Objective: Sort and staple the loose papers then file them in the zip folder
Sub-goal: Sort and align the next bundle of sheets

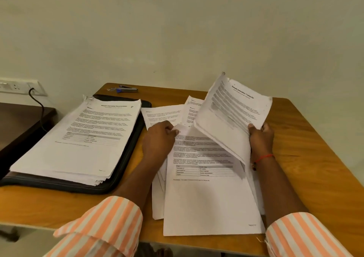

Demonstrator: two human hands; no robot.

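Table (307, 158) bore the open zip folder (126, 154) at frame left, a stack (82, 138) upon it; loose papers (206, 197) lay lower centre, light, limp, liable to slide; right hand (261, 138) gripped a raised sheaf (232, 109) by its edge; left hand (158, 138) pinched the loose papers' top edge; edge holds judged best.

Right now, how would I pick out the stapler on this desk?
Start at the wooden table. Behind the black zip folder, near the wall, lies the stapler. It is the only small grey-and-blue item; its neighbours are white papers.
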